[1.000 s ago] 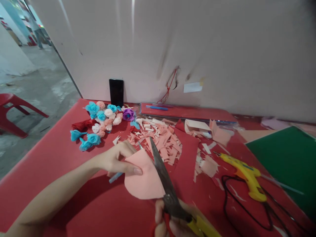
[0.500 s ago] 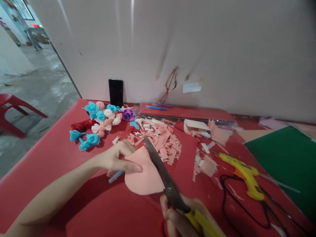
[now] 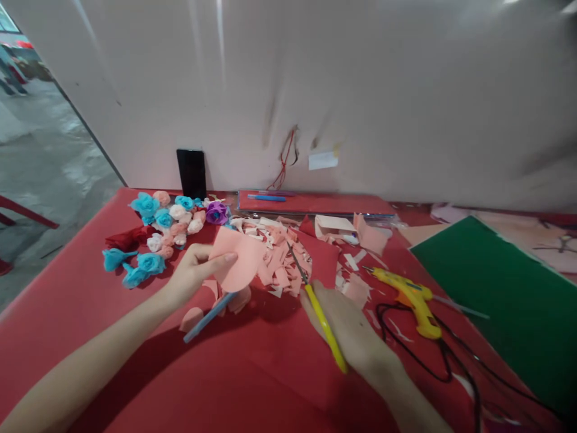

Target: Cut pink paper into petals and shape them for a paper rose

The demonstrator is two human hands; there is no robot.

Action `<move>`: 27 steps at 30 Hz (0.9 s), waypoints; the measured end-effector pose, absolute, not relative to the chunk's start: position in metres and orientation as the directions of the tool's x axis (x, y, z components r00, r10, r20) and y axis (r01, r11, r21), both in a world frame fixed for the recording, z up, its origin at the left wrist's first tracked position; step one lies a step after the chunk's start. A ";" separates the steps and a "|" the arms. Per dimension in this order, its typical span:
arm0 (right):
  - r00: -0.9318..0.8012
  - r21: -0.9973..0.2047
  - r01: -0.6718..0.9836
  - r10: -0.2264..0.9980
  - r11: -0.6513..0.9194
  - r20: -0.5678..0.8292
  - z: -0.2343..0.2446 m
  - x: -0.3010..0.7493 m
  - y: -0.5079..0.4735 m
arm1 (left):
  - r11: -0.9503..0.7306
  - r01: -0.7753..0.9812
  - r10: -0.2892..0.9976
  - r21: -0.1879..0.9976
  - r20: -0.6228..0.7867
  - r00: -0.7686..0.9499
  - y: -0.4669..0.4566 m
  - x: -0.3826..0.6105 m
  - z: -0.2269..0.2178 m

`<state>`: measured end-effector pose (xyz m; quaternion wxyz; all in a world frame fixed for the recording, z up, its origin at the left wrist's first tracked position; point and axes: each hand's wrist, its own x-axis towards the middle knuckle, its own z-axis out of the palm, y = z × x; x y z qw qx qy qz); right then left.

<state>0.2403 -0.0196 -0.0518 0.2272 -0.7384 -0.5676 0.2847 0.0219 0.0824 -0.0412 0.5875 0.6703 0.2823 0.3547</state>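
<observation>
My left hand (image 3: 202,264) pinches a piece of pink paper (image 3: 241,258) with a rounded lower edge, thumb on top. Below it, several cut pink paper petals (image 3: 241,299) and a light-blue pen (image 3: 210,317) lie on the red tabletop. My right hand (image 3: 345,322) holds yellow-handled scissors (image 3: 322,325) low over the table, apart from the pink paper. Their blades point away toward a heap of pink paper scraps (image 3: 282,261) and look nearly closed. The hand hides part of the handles, and its fingertips are partly hidden.
Paper flowers (image 3: 164,218) in several colours cluster at the left, with a phone (image 3: 192,173) propped behind. At the right lie a yellow glue gun (image 3: 412,297) with its black cord and a green sheet (image 3: 491,300). A white panel (image 3: 383,108) rises behind the table.
The scissors have come away from the pink paper, and my right hand has moved forward and turned palm down. My left hand has lifted the paper away. The view has shifted right.
</observation>
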 end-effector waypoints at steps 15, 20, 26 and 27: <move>-0.117 -0.836 0.496 0.936 -0.235 -0.333 -0.032 0.212 -0.005 | -0.400 -0.038 0.588 0.916 0.289 0.755 0.068 0.032 -0.039; -0.580 -0.787 -0.238 0.733 -0.569 -0.355 -0.038 0.190 -0.016 | -0.550 -0.145 0.366 0.822 0.394 0.843 0.067 0.030 -0.037; -0.433 -0.678 -0.493 0.830 -0.545 -0.352 -0.044 0.185 -0.025 | -0.601 -0.162 0.276 0.783 0.393 0.877 0.065 0.025 -0.034; -0.399 -0.684 -0.507 0.846 -0.524 -0.353 -0.042 0.186 -0.025 | -0.590 -0.151 0.296 0.793 0.387 0.873 0.063 0.025 -0.034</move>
